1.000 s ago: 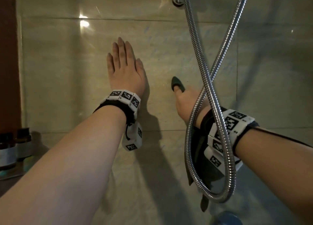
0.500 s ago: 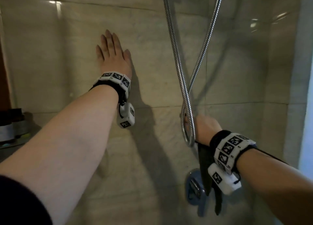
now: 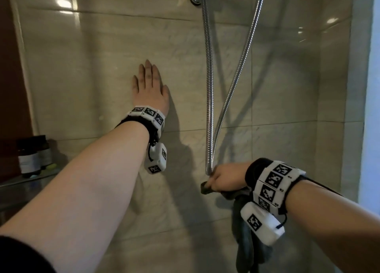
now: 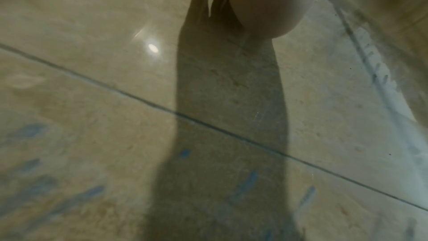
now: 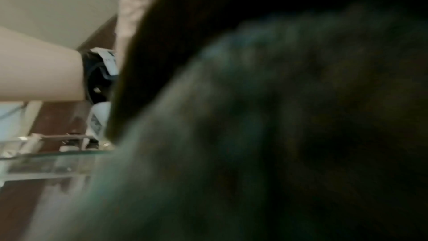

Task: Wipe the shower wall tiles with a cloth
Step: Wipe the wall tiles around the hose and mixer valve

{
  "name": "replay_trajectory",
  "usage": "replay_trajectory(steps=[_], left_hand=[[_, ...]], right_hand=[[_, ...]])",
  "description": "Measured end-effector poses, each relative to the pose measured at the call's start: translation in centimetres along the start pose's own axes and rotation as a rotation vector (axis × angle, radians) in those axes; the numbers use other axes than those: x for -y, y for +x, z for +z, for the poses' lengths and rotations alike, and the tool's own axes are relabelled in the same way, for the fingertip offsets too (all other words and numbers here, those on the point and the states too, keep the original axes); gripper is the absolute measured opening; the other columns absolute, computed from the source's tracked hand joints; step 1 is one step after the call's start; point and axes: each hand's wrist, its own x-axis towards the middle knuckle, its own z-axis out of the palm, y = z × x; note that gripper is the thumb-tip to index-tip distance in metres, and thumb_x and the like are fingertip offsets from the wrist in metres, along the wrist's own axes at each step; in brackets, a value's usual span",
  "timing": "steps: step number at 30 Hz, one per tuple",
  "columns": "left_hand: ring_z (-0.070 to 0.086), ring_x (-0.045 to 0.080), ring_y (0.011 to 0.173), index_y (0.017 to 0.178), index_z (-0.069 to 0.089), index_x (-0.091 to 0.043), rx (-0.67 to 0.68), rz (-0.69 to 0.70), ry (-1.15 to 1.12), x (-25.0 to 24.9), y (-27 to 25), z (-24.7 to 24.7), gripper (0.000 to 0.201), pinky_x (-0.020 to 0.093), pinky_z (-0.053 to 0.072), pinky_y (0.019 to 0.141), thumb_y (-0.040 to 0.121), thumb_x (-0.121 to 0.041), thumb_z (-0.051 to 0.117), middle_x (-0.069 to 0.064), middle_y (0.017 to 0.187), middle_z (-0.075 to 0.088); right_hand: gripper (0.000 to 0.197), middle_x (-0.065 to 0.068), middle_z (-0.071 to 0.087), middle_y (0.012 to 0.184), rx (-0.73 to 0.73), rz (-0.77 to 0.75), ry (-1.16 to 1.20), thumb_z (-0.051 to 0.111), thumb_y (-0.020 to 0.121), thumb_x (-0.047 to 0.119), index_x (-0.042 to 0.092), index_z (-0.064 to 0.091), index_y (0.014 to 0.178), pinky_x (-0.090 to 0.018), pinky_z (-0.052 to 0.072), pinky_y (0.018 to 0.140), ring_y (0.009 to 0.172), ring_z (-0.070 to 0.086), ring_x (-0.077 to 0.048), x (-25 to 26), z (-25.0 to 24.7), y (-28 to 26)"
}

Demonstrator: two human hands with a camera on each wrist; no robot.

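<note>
Two hands are on the shower wall tiles. The left hand lies flat, fingers straight and together, palm pressed to the tile. Lower and to the right, the right hand curls round a dark cloth, which hangs below the wrist, just beside the looped metal shower hose. Bottles stand on a shelf at far left.
</note>
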Motion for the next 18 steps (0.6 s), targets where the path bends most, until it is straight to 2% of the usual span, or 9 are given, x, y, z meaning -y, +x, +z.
replay_trajectory(steps=[2,3,5,7,8,10,13,15,18], left_hand=[[-0.009,0.024,0.149,0.154,-0.003,-0.007,0.001,0.018,-0.004,0.3,-0.2,0.1,0.062,0.04,-0.005,0.12,0.104,-0.034,0.022,0.009,0.162,-0.007],[-0.008,0.024,0.149,0.154,-0.003,-0.008,-0.001,0.028,-0.009,0.4,-0.3,0.1,0.062,0.04,-0.005,0.12,0.104,-0.034,0.023,0.009,0.162,-0.007],[-0.007,0.023,0.149,0.154,-0.002,-0.009,-0.015,0.057,-0.021,0.9,-0.2,0.1,0.061,0.039,-0.005,0.12,0.104,-0.033,0.024,0.008,0.162,-0.007],[-0.007,0.022,0.149,0.154,-0.002,-0.01,-0.027,0.109,-0.017,1.6,0.0,-0.2,0.061,0.038,-0.004,0.12,0.104,-0.033,0.024,0.006,0.162,-0.008],[-0.007,0.022,0.149,0.154,-0.002,-0.011,-0.031,0.135,-0.01,1.9,0.2,-0.5,0.06,0.038,-0.004,0.12,0.104,-0.032,0.024,0.005,0.162,-0.008],[-0.008,0.021,0.149,0.154,-0.002,-0.012,-0.042,0.172,0.009,2.7,0.7,-1.0,0.06,0.037,-0.003,0.12,0.104,-0.032,0.024,0.003,0.162,-0.008],[-0.01,0.02,0.149,0.155,-0.002,-0.012,-0.051,0.195,0.036,3.8,1.2,-1.7,0.06,0.037,-0.004,0.12,0.104,-0.033,0.024,0.002,0.162,-0.011],[-0.012,0.019,0.149,0.155,-0.004,-0.013,-0.052,0.196,0.055,4.1,1.5,-1.9,0.06,0.036,-0.005,0.12,0.104,-0.034,0.022,0.002,0.161,-0.014],[-0.013,0.018,0.148,0.154,-0.006,-0.014,-0.063,0.181,0.03,3.8,2.1,-2.2,0.06,0.036,-0.007,0.12,0.104,-0.033,0.021,0.001,0.161,-0.016]], right_hand=[[0.032,-0.001,0.064,0.095,0.007,-0.082,0.037,0.048,0.093,0.023,0.018,0.064,0.12,-0.024,0.048,0.078,0.082,0.057,-0.013,1.6,-0.2,-0.4],[0.031,0.003,0.065,0.086,0.016,-0.122,0.078,0.048,0.092,0.019,0.019,0.065,0.117,-0.02,0.048,0.071,0.076,0.058,-0.01,2.3,-0.3,-0.6],[0.027,0.016,0.06,0.056,0.032,-0.189,0.15,0.048,0.091,0.013,0.021,0.067,0.108,-0.011,0.044,0.054,0.052,0.054,0.002,3.9,-1.2,-1.3],[0.027,0.019,0.054,0.042,-0.021,-0.247,0.164,0.048,0.091,0.011,0.025,0.066,0.105,-0.007,0.039,0.046,0.041,0.05,0.005,5.2,-3.0,-2.3],[0.024,0.018,0.054,0.043,-0.088,-0.267,0.156,0.048,0.092,0.011,0.024,0.066,0.101,-0.008,0.038,0.046,0.041,0.049,0.005,5.7,-4.1,-2.8],[0.02,0.013,0.058,0.053,-0.294,-0.283,0.1,0.048,0.092,0.015,0.017,0.068,0.095,-0.013,0.041,0.054,0.052,0.052,0.001,6.2,-6.5,-3.1],[0.025,-0.001,0.063,0.084,-0.529,-0.245,0.005,0.046,0.092,0.016,0.011,0.067,0.104,-0.025,0.043,0.071,0.08,0.057,-0.017,6.8,-9.0,-2.5],[0.027,-0.006,0.058,0.093,-0.579,-0.216,-0.024,0.043,0.093,0.015,0.01,0.063,0.109,-0.025,0.037,0.071,0.09,0.054,-0.023,7.0,-9.9,-1.6],[0.021,-0.005,0.053,0.091,-0.669,-0.187,0.014,0.039,0.094,0.015,0.008,0.055,0.104,-0.027,0.033,0.066,0.089,0.051,-0.025,6.6,-10.7,0.1]])
